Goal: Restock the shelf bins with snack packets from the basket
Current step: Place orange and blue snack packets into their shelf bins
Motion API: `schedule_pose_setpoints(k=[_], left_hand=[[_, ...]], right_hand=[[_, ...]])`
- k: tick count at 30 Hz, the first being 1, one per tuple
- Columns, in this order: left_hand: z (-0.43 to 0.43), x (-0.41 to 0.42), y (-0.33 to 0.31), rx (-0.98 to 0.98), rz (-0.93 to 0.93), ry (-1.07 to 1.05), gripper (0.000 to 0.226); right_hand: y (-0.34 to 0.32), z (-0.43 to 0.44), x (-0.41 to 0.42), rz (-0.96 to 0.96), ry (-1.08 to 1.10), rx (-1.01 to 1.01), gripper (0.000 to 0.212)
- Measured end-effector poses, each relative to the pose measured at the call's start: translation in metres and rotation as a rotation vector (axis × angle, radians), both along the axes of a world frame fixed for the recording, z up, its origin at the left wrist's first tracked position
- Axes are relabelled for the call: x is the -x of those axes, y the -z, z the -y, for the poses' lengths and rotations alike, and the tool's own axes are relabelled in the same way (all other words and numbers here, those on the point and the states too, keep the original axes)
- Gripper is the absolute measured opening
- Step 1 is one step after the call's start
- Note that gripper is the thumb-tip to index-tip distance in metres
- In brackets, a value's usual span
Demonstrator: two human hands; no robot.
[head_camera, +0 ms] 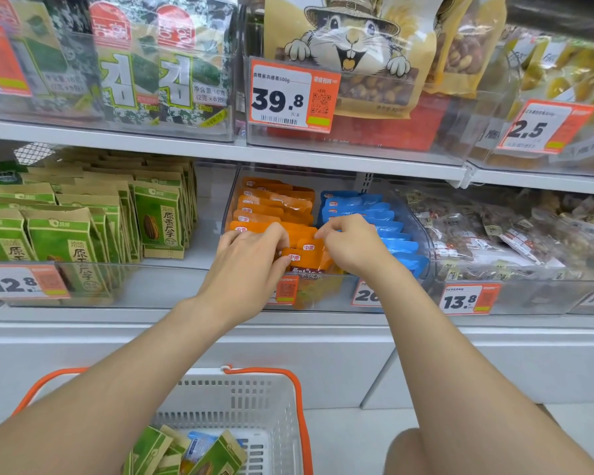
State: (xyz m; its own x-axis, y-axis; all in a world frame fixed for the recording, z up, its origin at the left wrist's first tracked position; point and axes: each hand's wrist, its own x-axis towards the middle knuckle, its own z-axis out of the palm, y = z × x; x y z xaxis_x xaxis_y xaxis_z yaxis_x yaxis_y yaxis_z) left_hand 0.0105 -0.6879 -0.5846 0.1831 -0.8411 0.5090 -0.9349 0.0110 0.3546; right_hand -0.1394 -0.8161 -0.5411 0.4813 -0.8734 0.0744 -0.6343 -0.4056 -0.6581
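Both hands [244,258] [350,245] pinching upright orange packets [306,257], faces toward camera, in bin [422,241]

Bright, even, shadowless overhead store light — soft white glare on the clear bin fronts [357,296] and glossy seaweed packs [144,63]. Strongly bowed shelf edges [220,152] toward the corners from the wide lens. Sharp at centre, smeared at far right — price tags [542,128] there barely legible.

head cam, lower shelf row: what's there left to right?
green sunflower seed packets → orange packets, both hands on the front ones: left hand, right hand → blue packets in the same clear bin → clear-wrapped mixed snacks.
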Motion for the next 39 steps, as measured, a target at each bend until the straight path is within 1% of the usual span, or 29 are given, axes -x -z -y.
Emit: schedule_pose_setpoints(k=[5, 9, 12, 14, 16, 17, 19, 20, 22, 25, 27, 29, 31, 35, 37, 39], left_hand=[[-0.006, 0.0, -0.001, 0.072, 0.085, 0.01, 0.022], [-0.019, -0.002, -0.003, 0.149, 0.208, -0.008, 0.02], [-0.033, -0.003, -0.003, 0.19, 0.272, -0.038, 0.008], [-0.044, -0.007, 0.002, 0.159, 0.269, -0.051, 0.013], [-0.053, -0.015, 0.013, 0.018, 0.249, -0.082, 0.02], [-0.057, -0.02, 0.02, -0.11, 0.25, -0.087, 0.021], [-0.065, -0.03, 0.037, -0.436, 0.255, -0.041, 0.017], [-0.071, -0.033, 0.045, -0.577, 0.257, -0.008, 0.015], [-0.084, -0.038, 0.062, -0.799, 0.229, 0.041, 0.012], [-0.104, -0.04, 0.088, -1.044, 0.186, 0.075, 0.02], [-0.113, -0.04, 0.106, -1.183, 0.183, 0.077, 0.026], [-0.12, -0.041, 0.125, -1.286, 0.199, 0.087, 0.03], [-0.125, -0.042, 0.141, -1.339, 0.236, 0.095, 0.03], [-0.131, -0.045, 0.169, -1.354, 0.349, 0.134, 0.021], [-0.133, -0.046, 0.182, -1.364, 0.404, 0.163, 0.019], [-0.134, -0.048, 0.196, -1.395, 0.444, 0.18, 0.019]], right_hand=[[-0.002, -0.011, 0.002, 0.001, 0.082, 0.288, 0.026], [-0.017, -0.034, 0.004, 0.066, 0.045, 0.426, 0.032], [-0.022, -0.063, -0.002, 0.108, -0.072, 0.34, 0.033], [-0.019, -0.08, -0.006, 0.011, -0.22, 0.223, 0.032], [-0.008, -0.092, -0.01, -0.191, -0.37, 0.086, 0.028], [-0.001, -0.096, -0.013, -0.3, -0.435, 0.036, 0.026], [0.018, -0.104, -0.02, -0.49, -0.529, -0.021, 0.024], [0.027, -0.108, -0.023, -0.573, -0.564, -0.027, 0.022], [0.047, -0.119, -0.031, -0.722, -0.629, -0.024, 0.019], [0.075, -0.138, -0.044, -0.877, -0.718, -0.004, 0.017], [0.095, -0.151, -0.054, -0.915, -0.758, 0.015, 0.024], [0.116, -0.162, -0.063, -0.947, -0.81, 0.025, 0.029], [0.141, -0.172, -0.071, -0.987, -0.872, 0.047, 0.028], [0.202, -0.19, -0.075, -1.104, -0.955, 0.073, 0.015], [0.233, -0.194, -0.07, -1.182, -0.991, 0.041, 0.013], [0.259, -0.192, -0.065, -1.219, -0.962, -0.029, 0.011]])
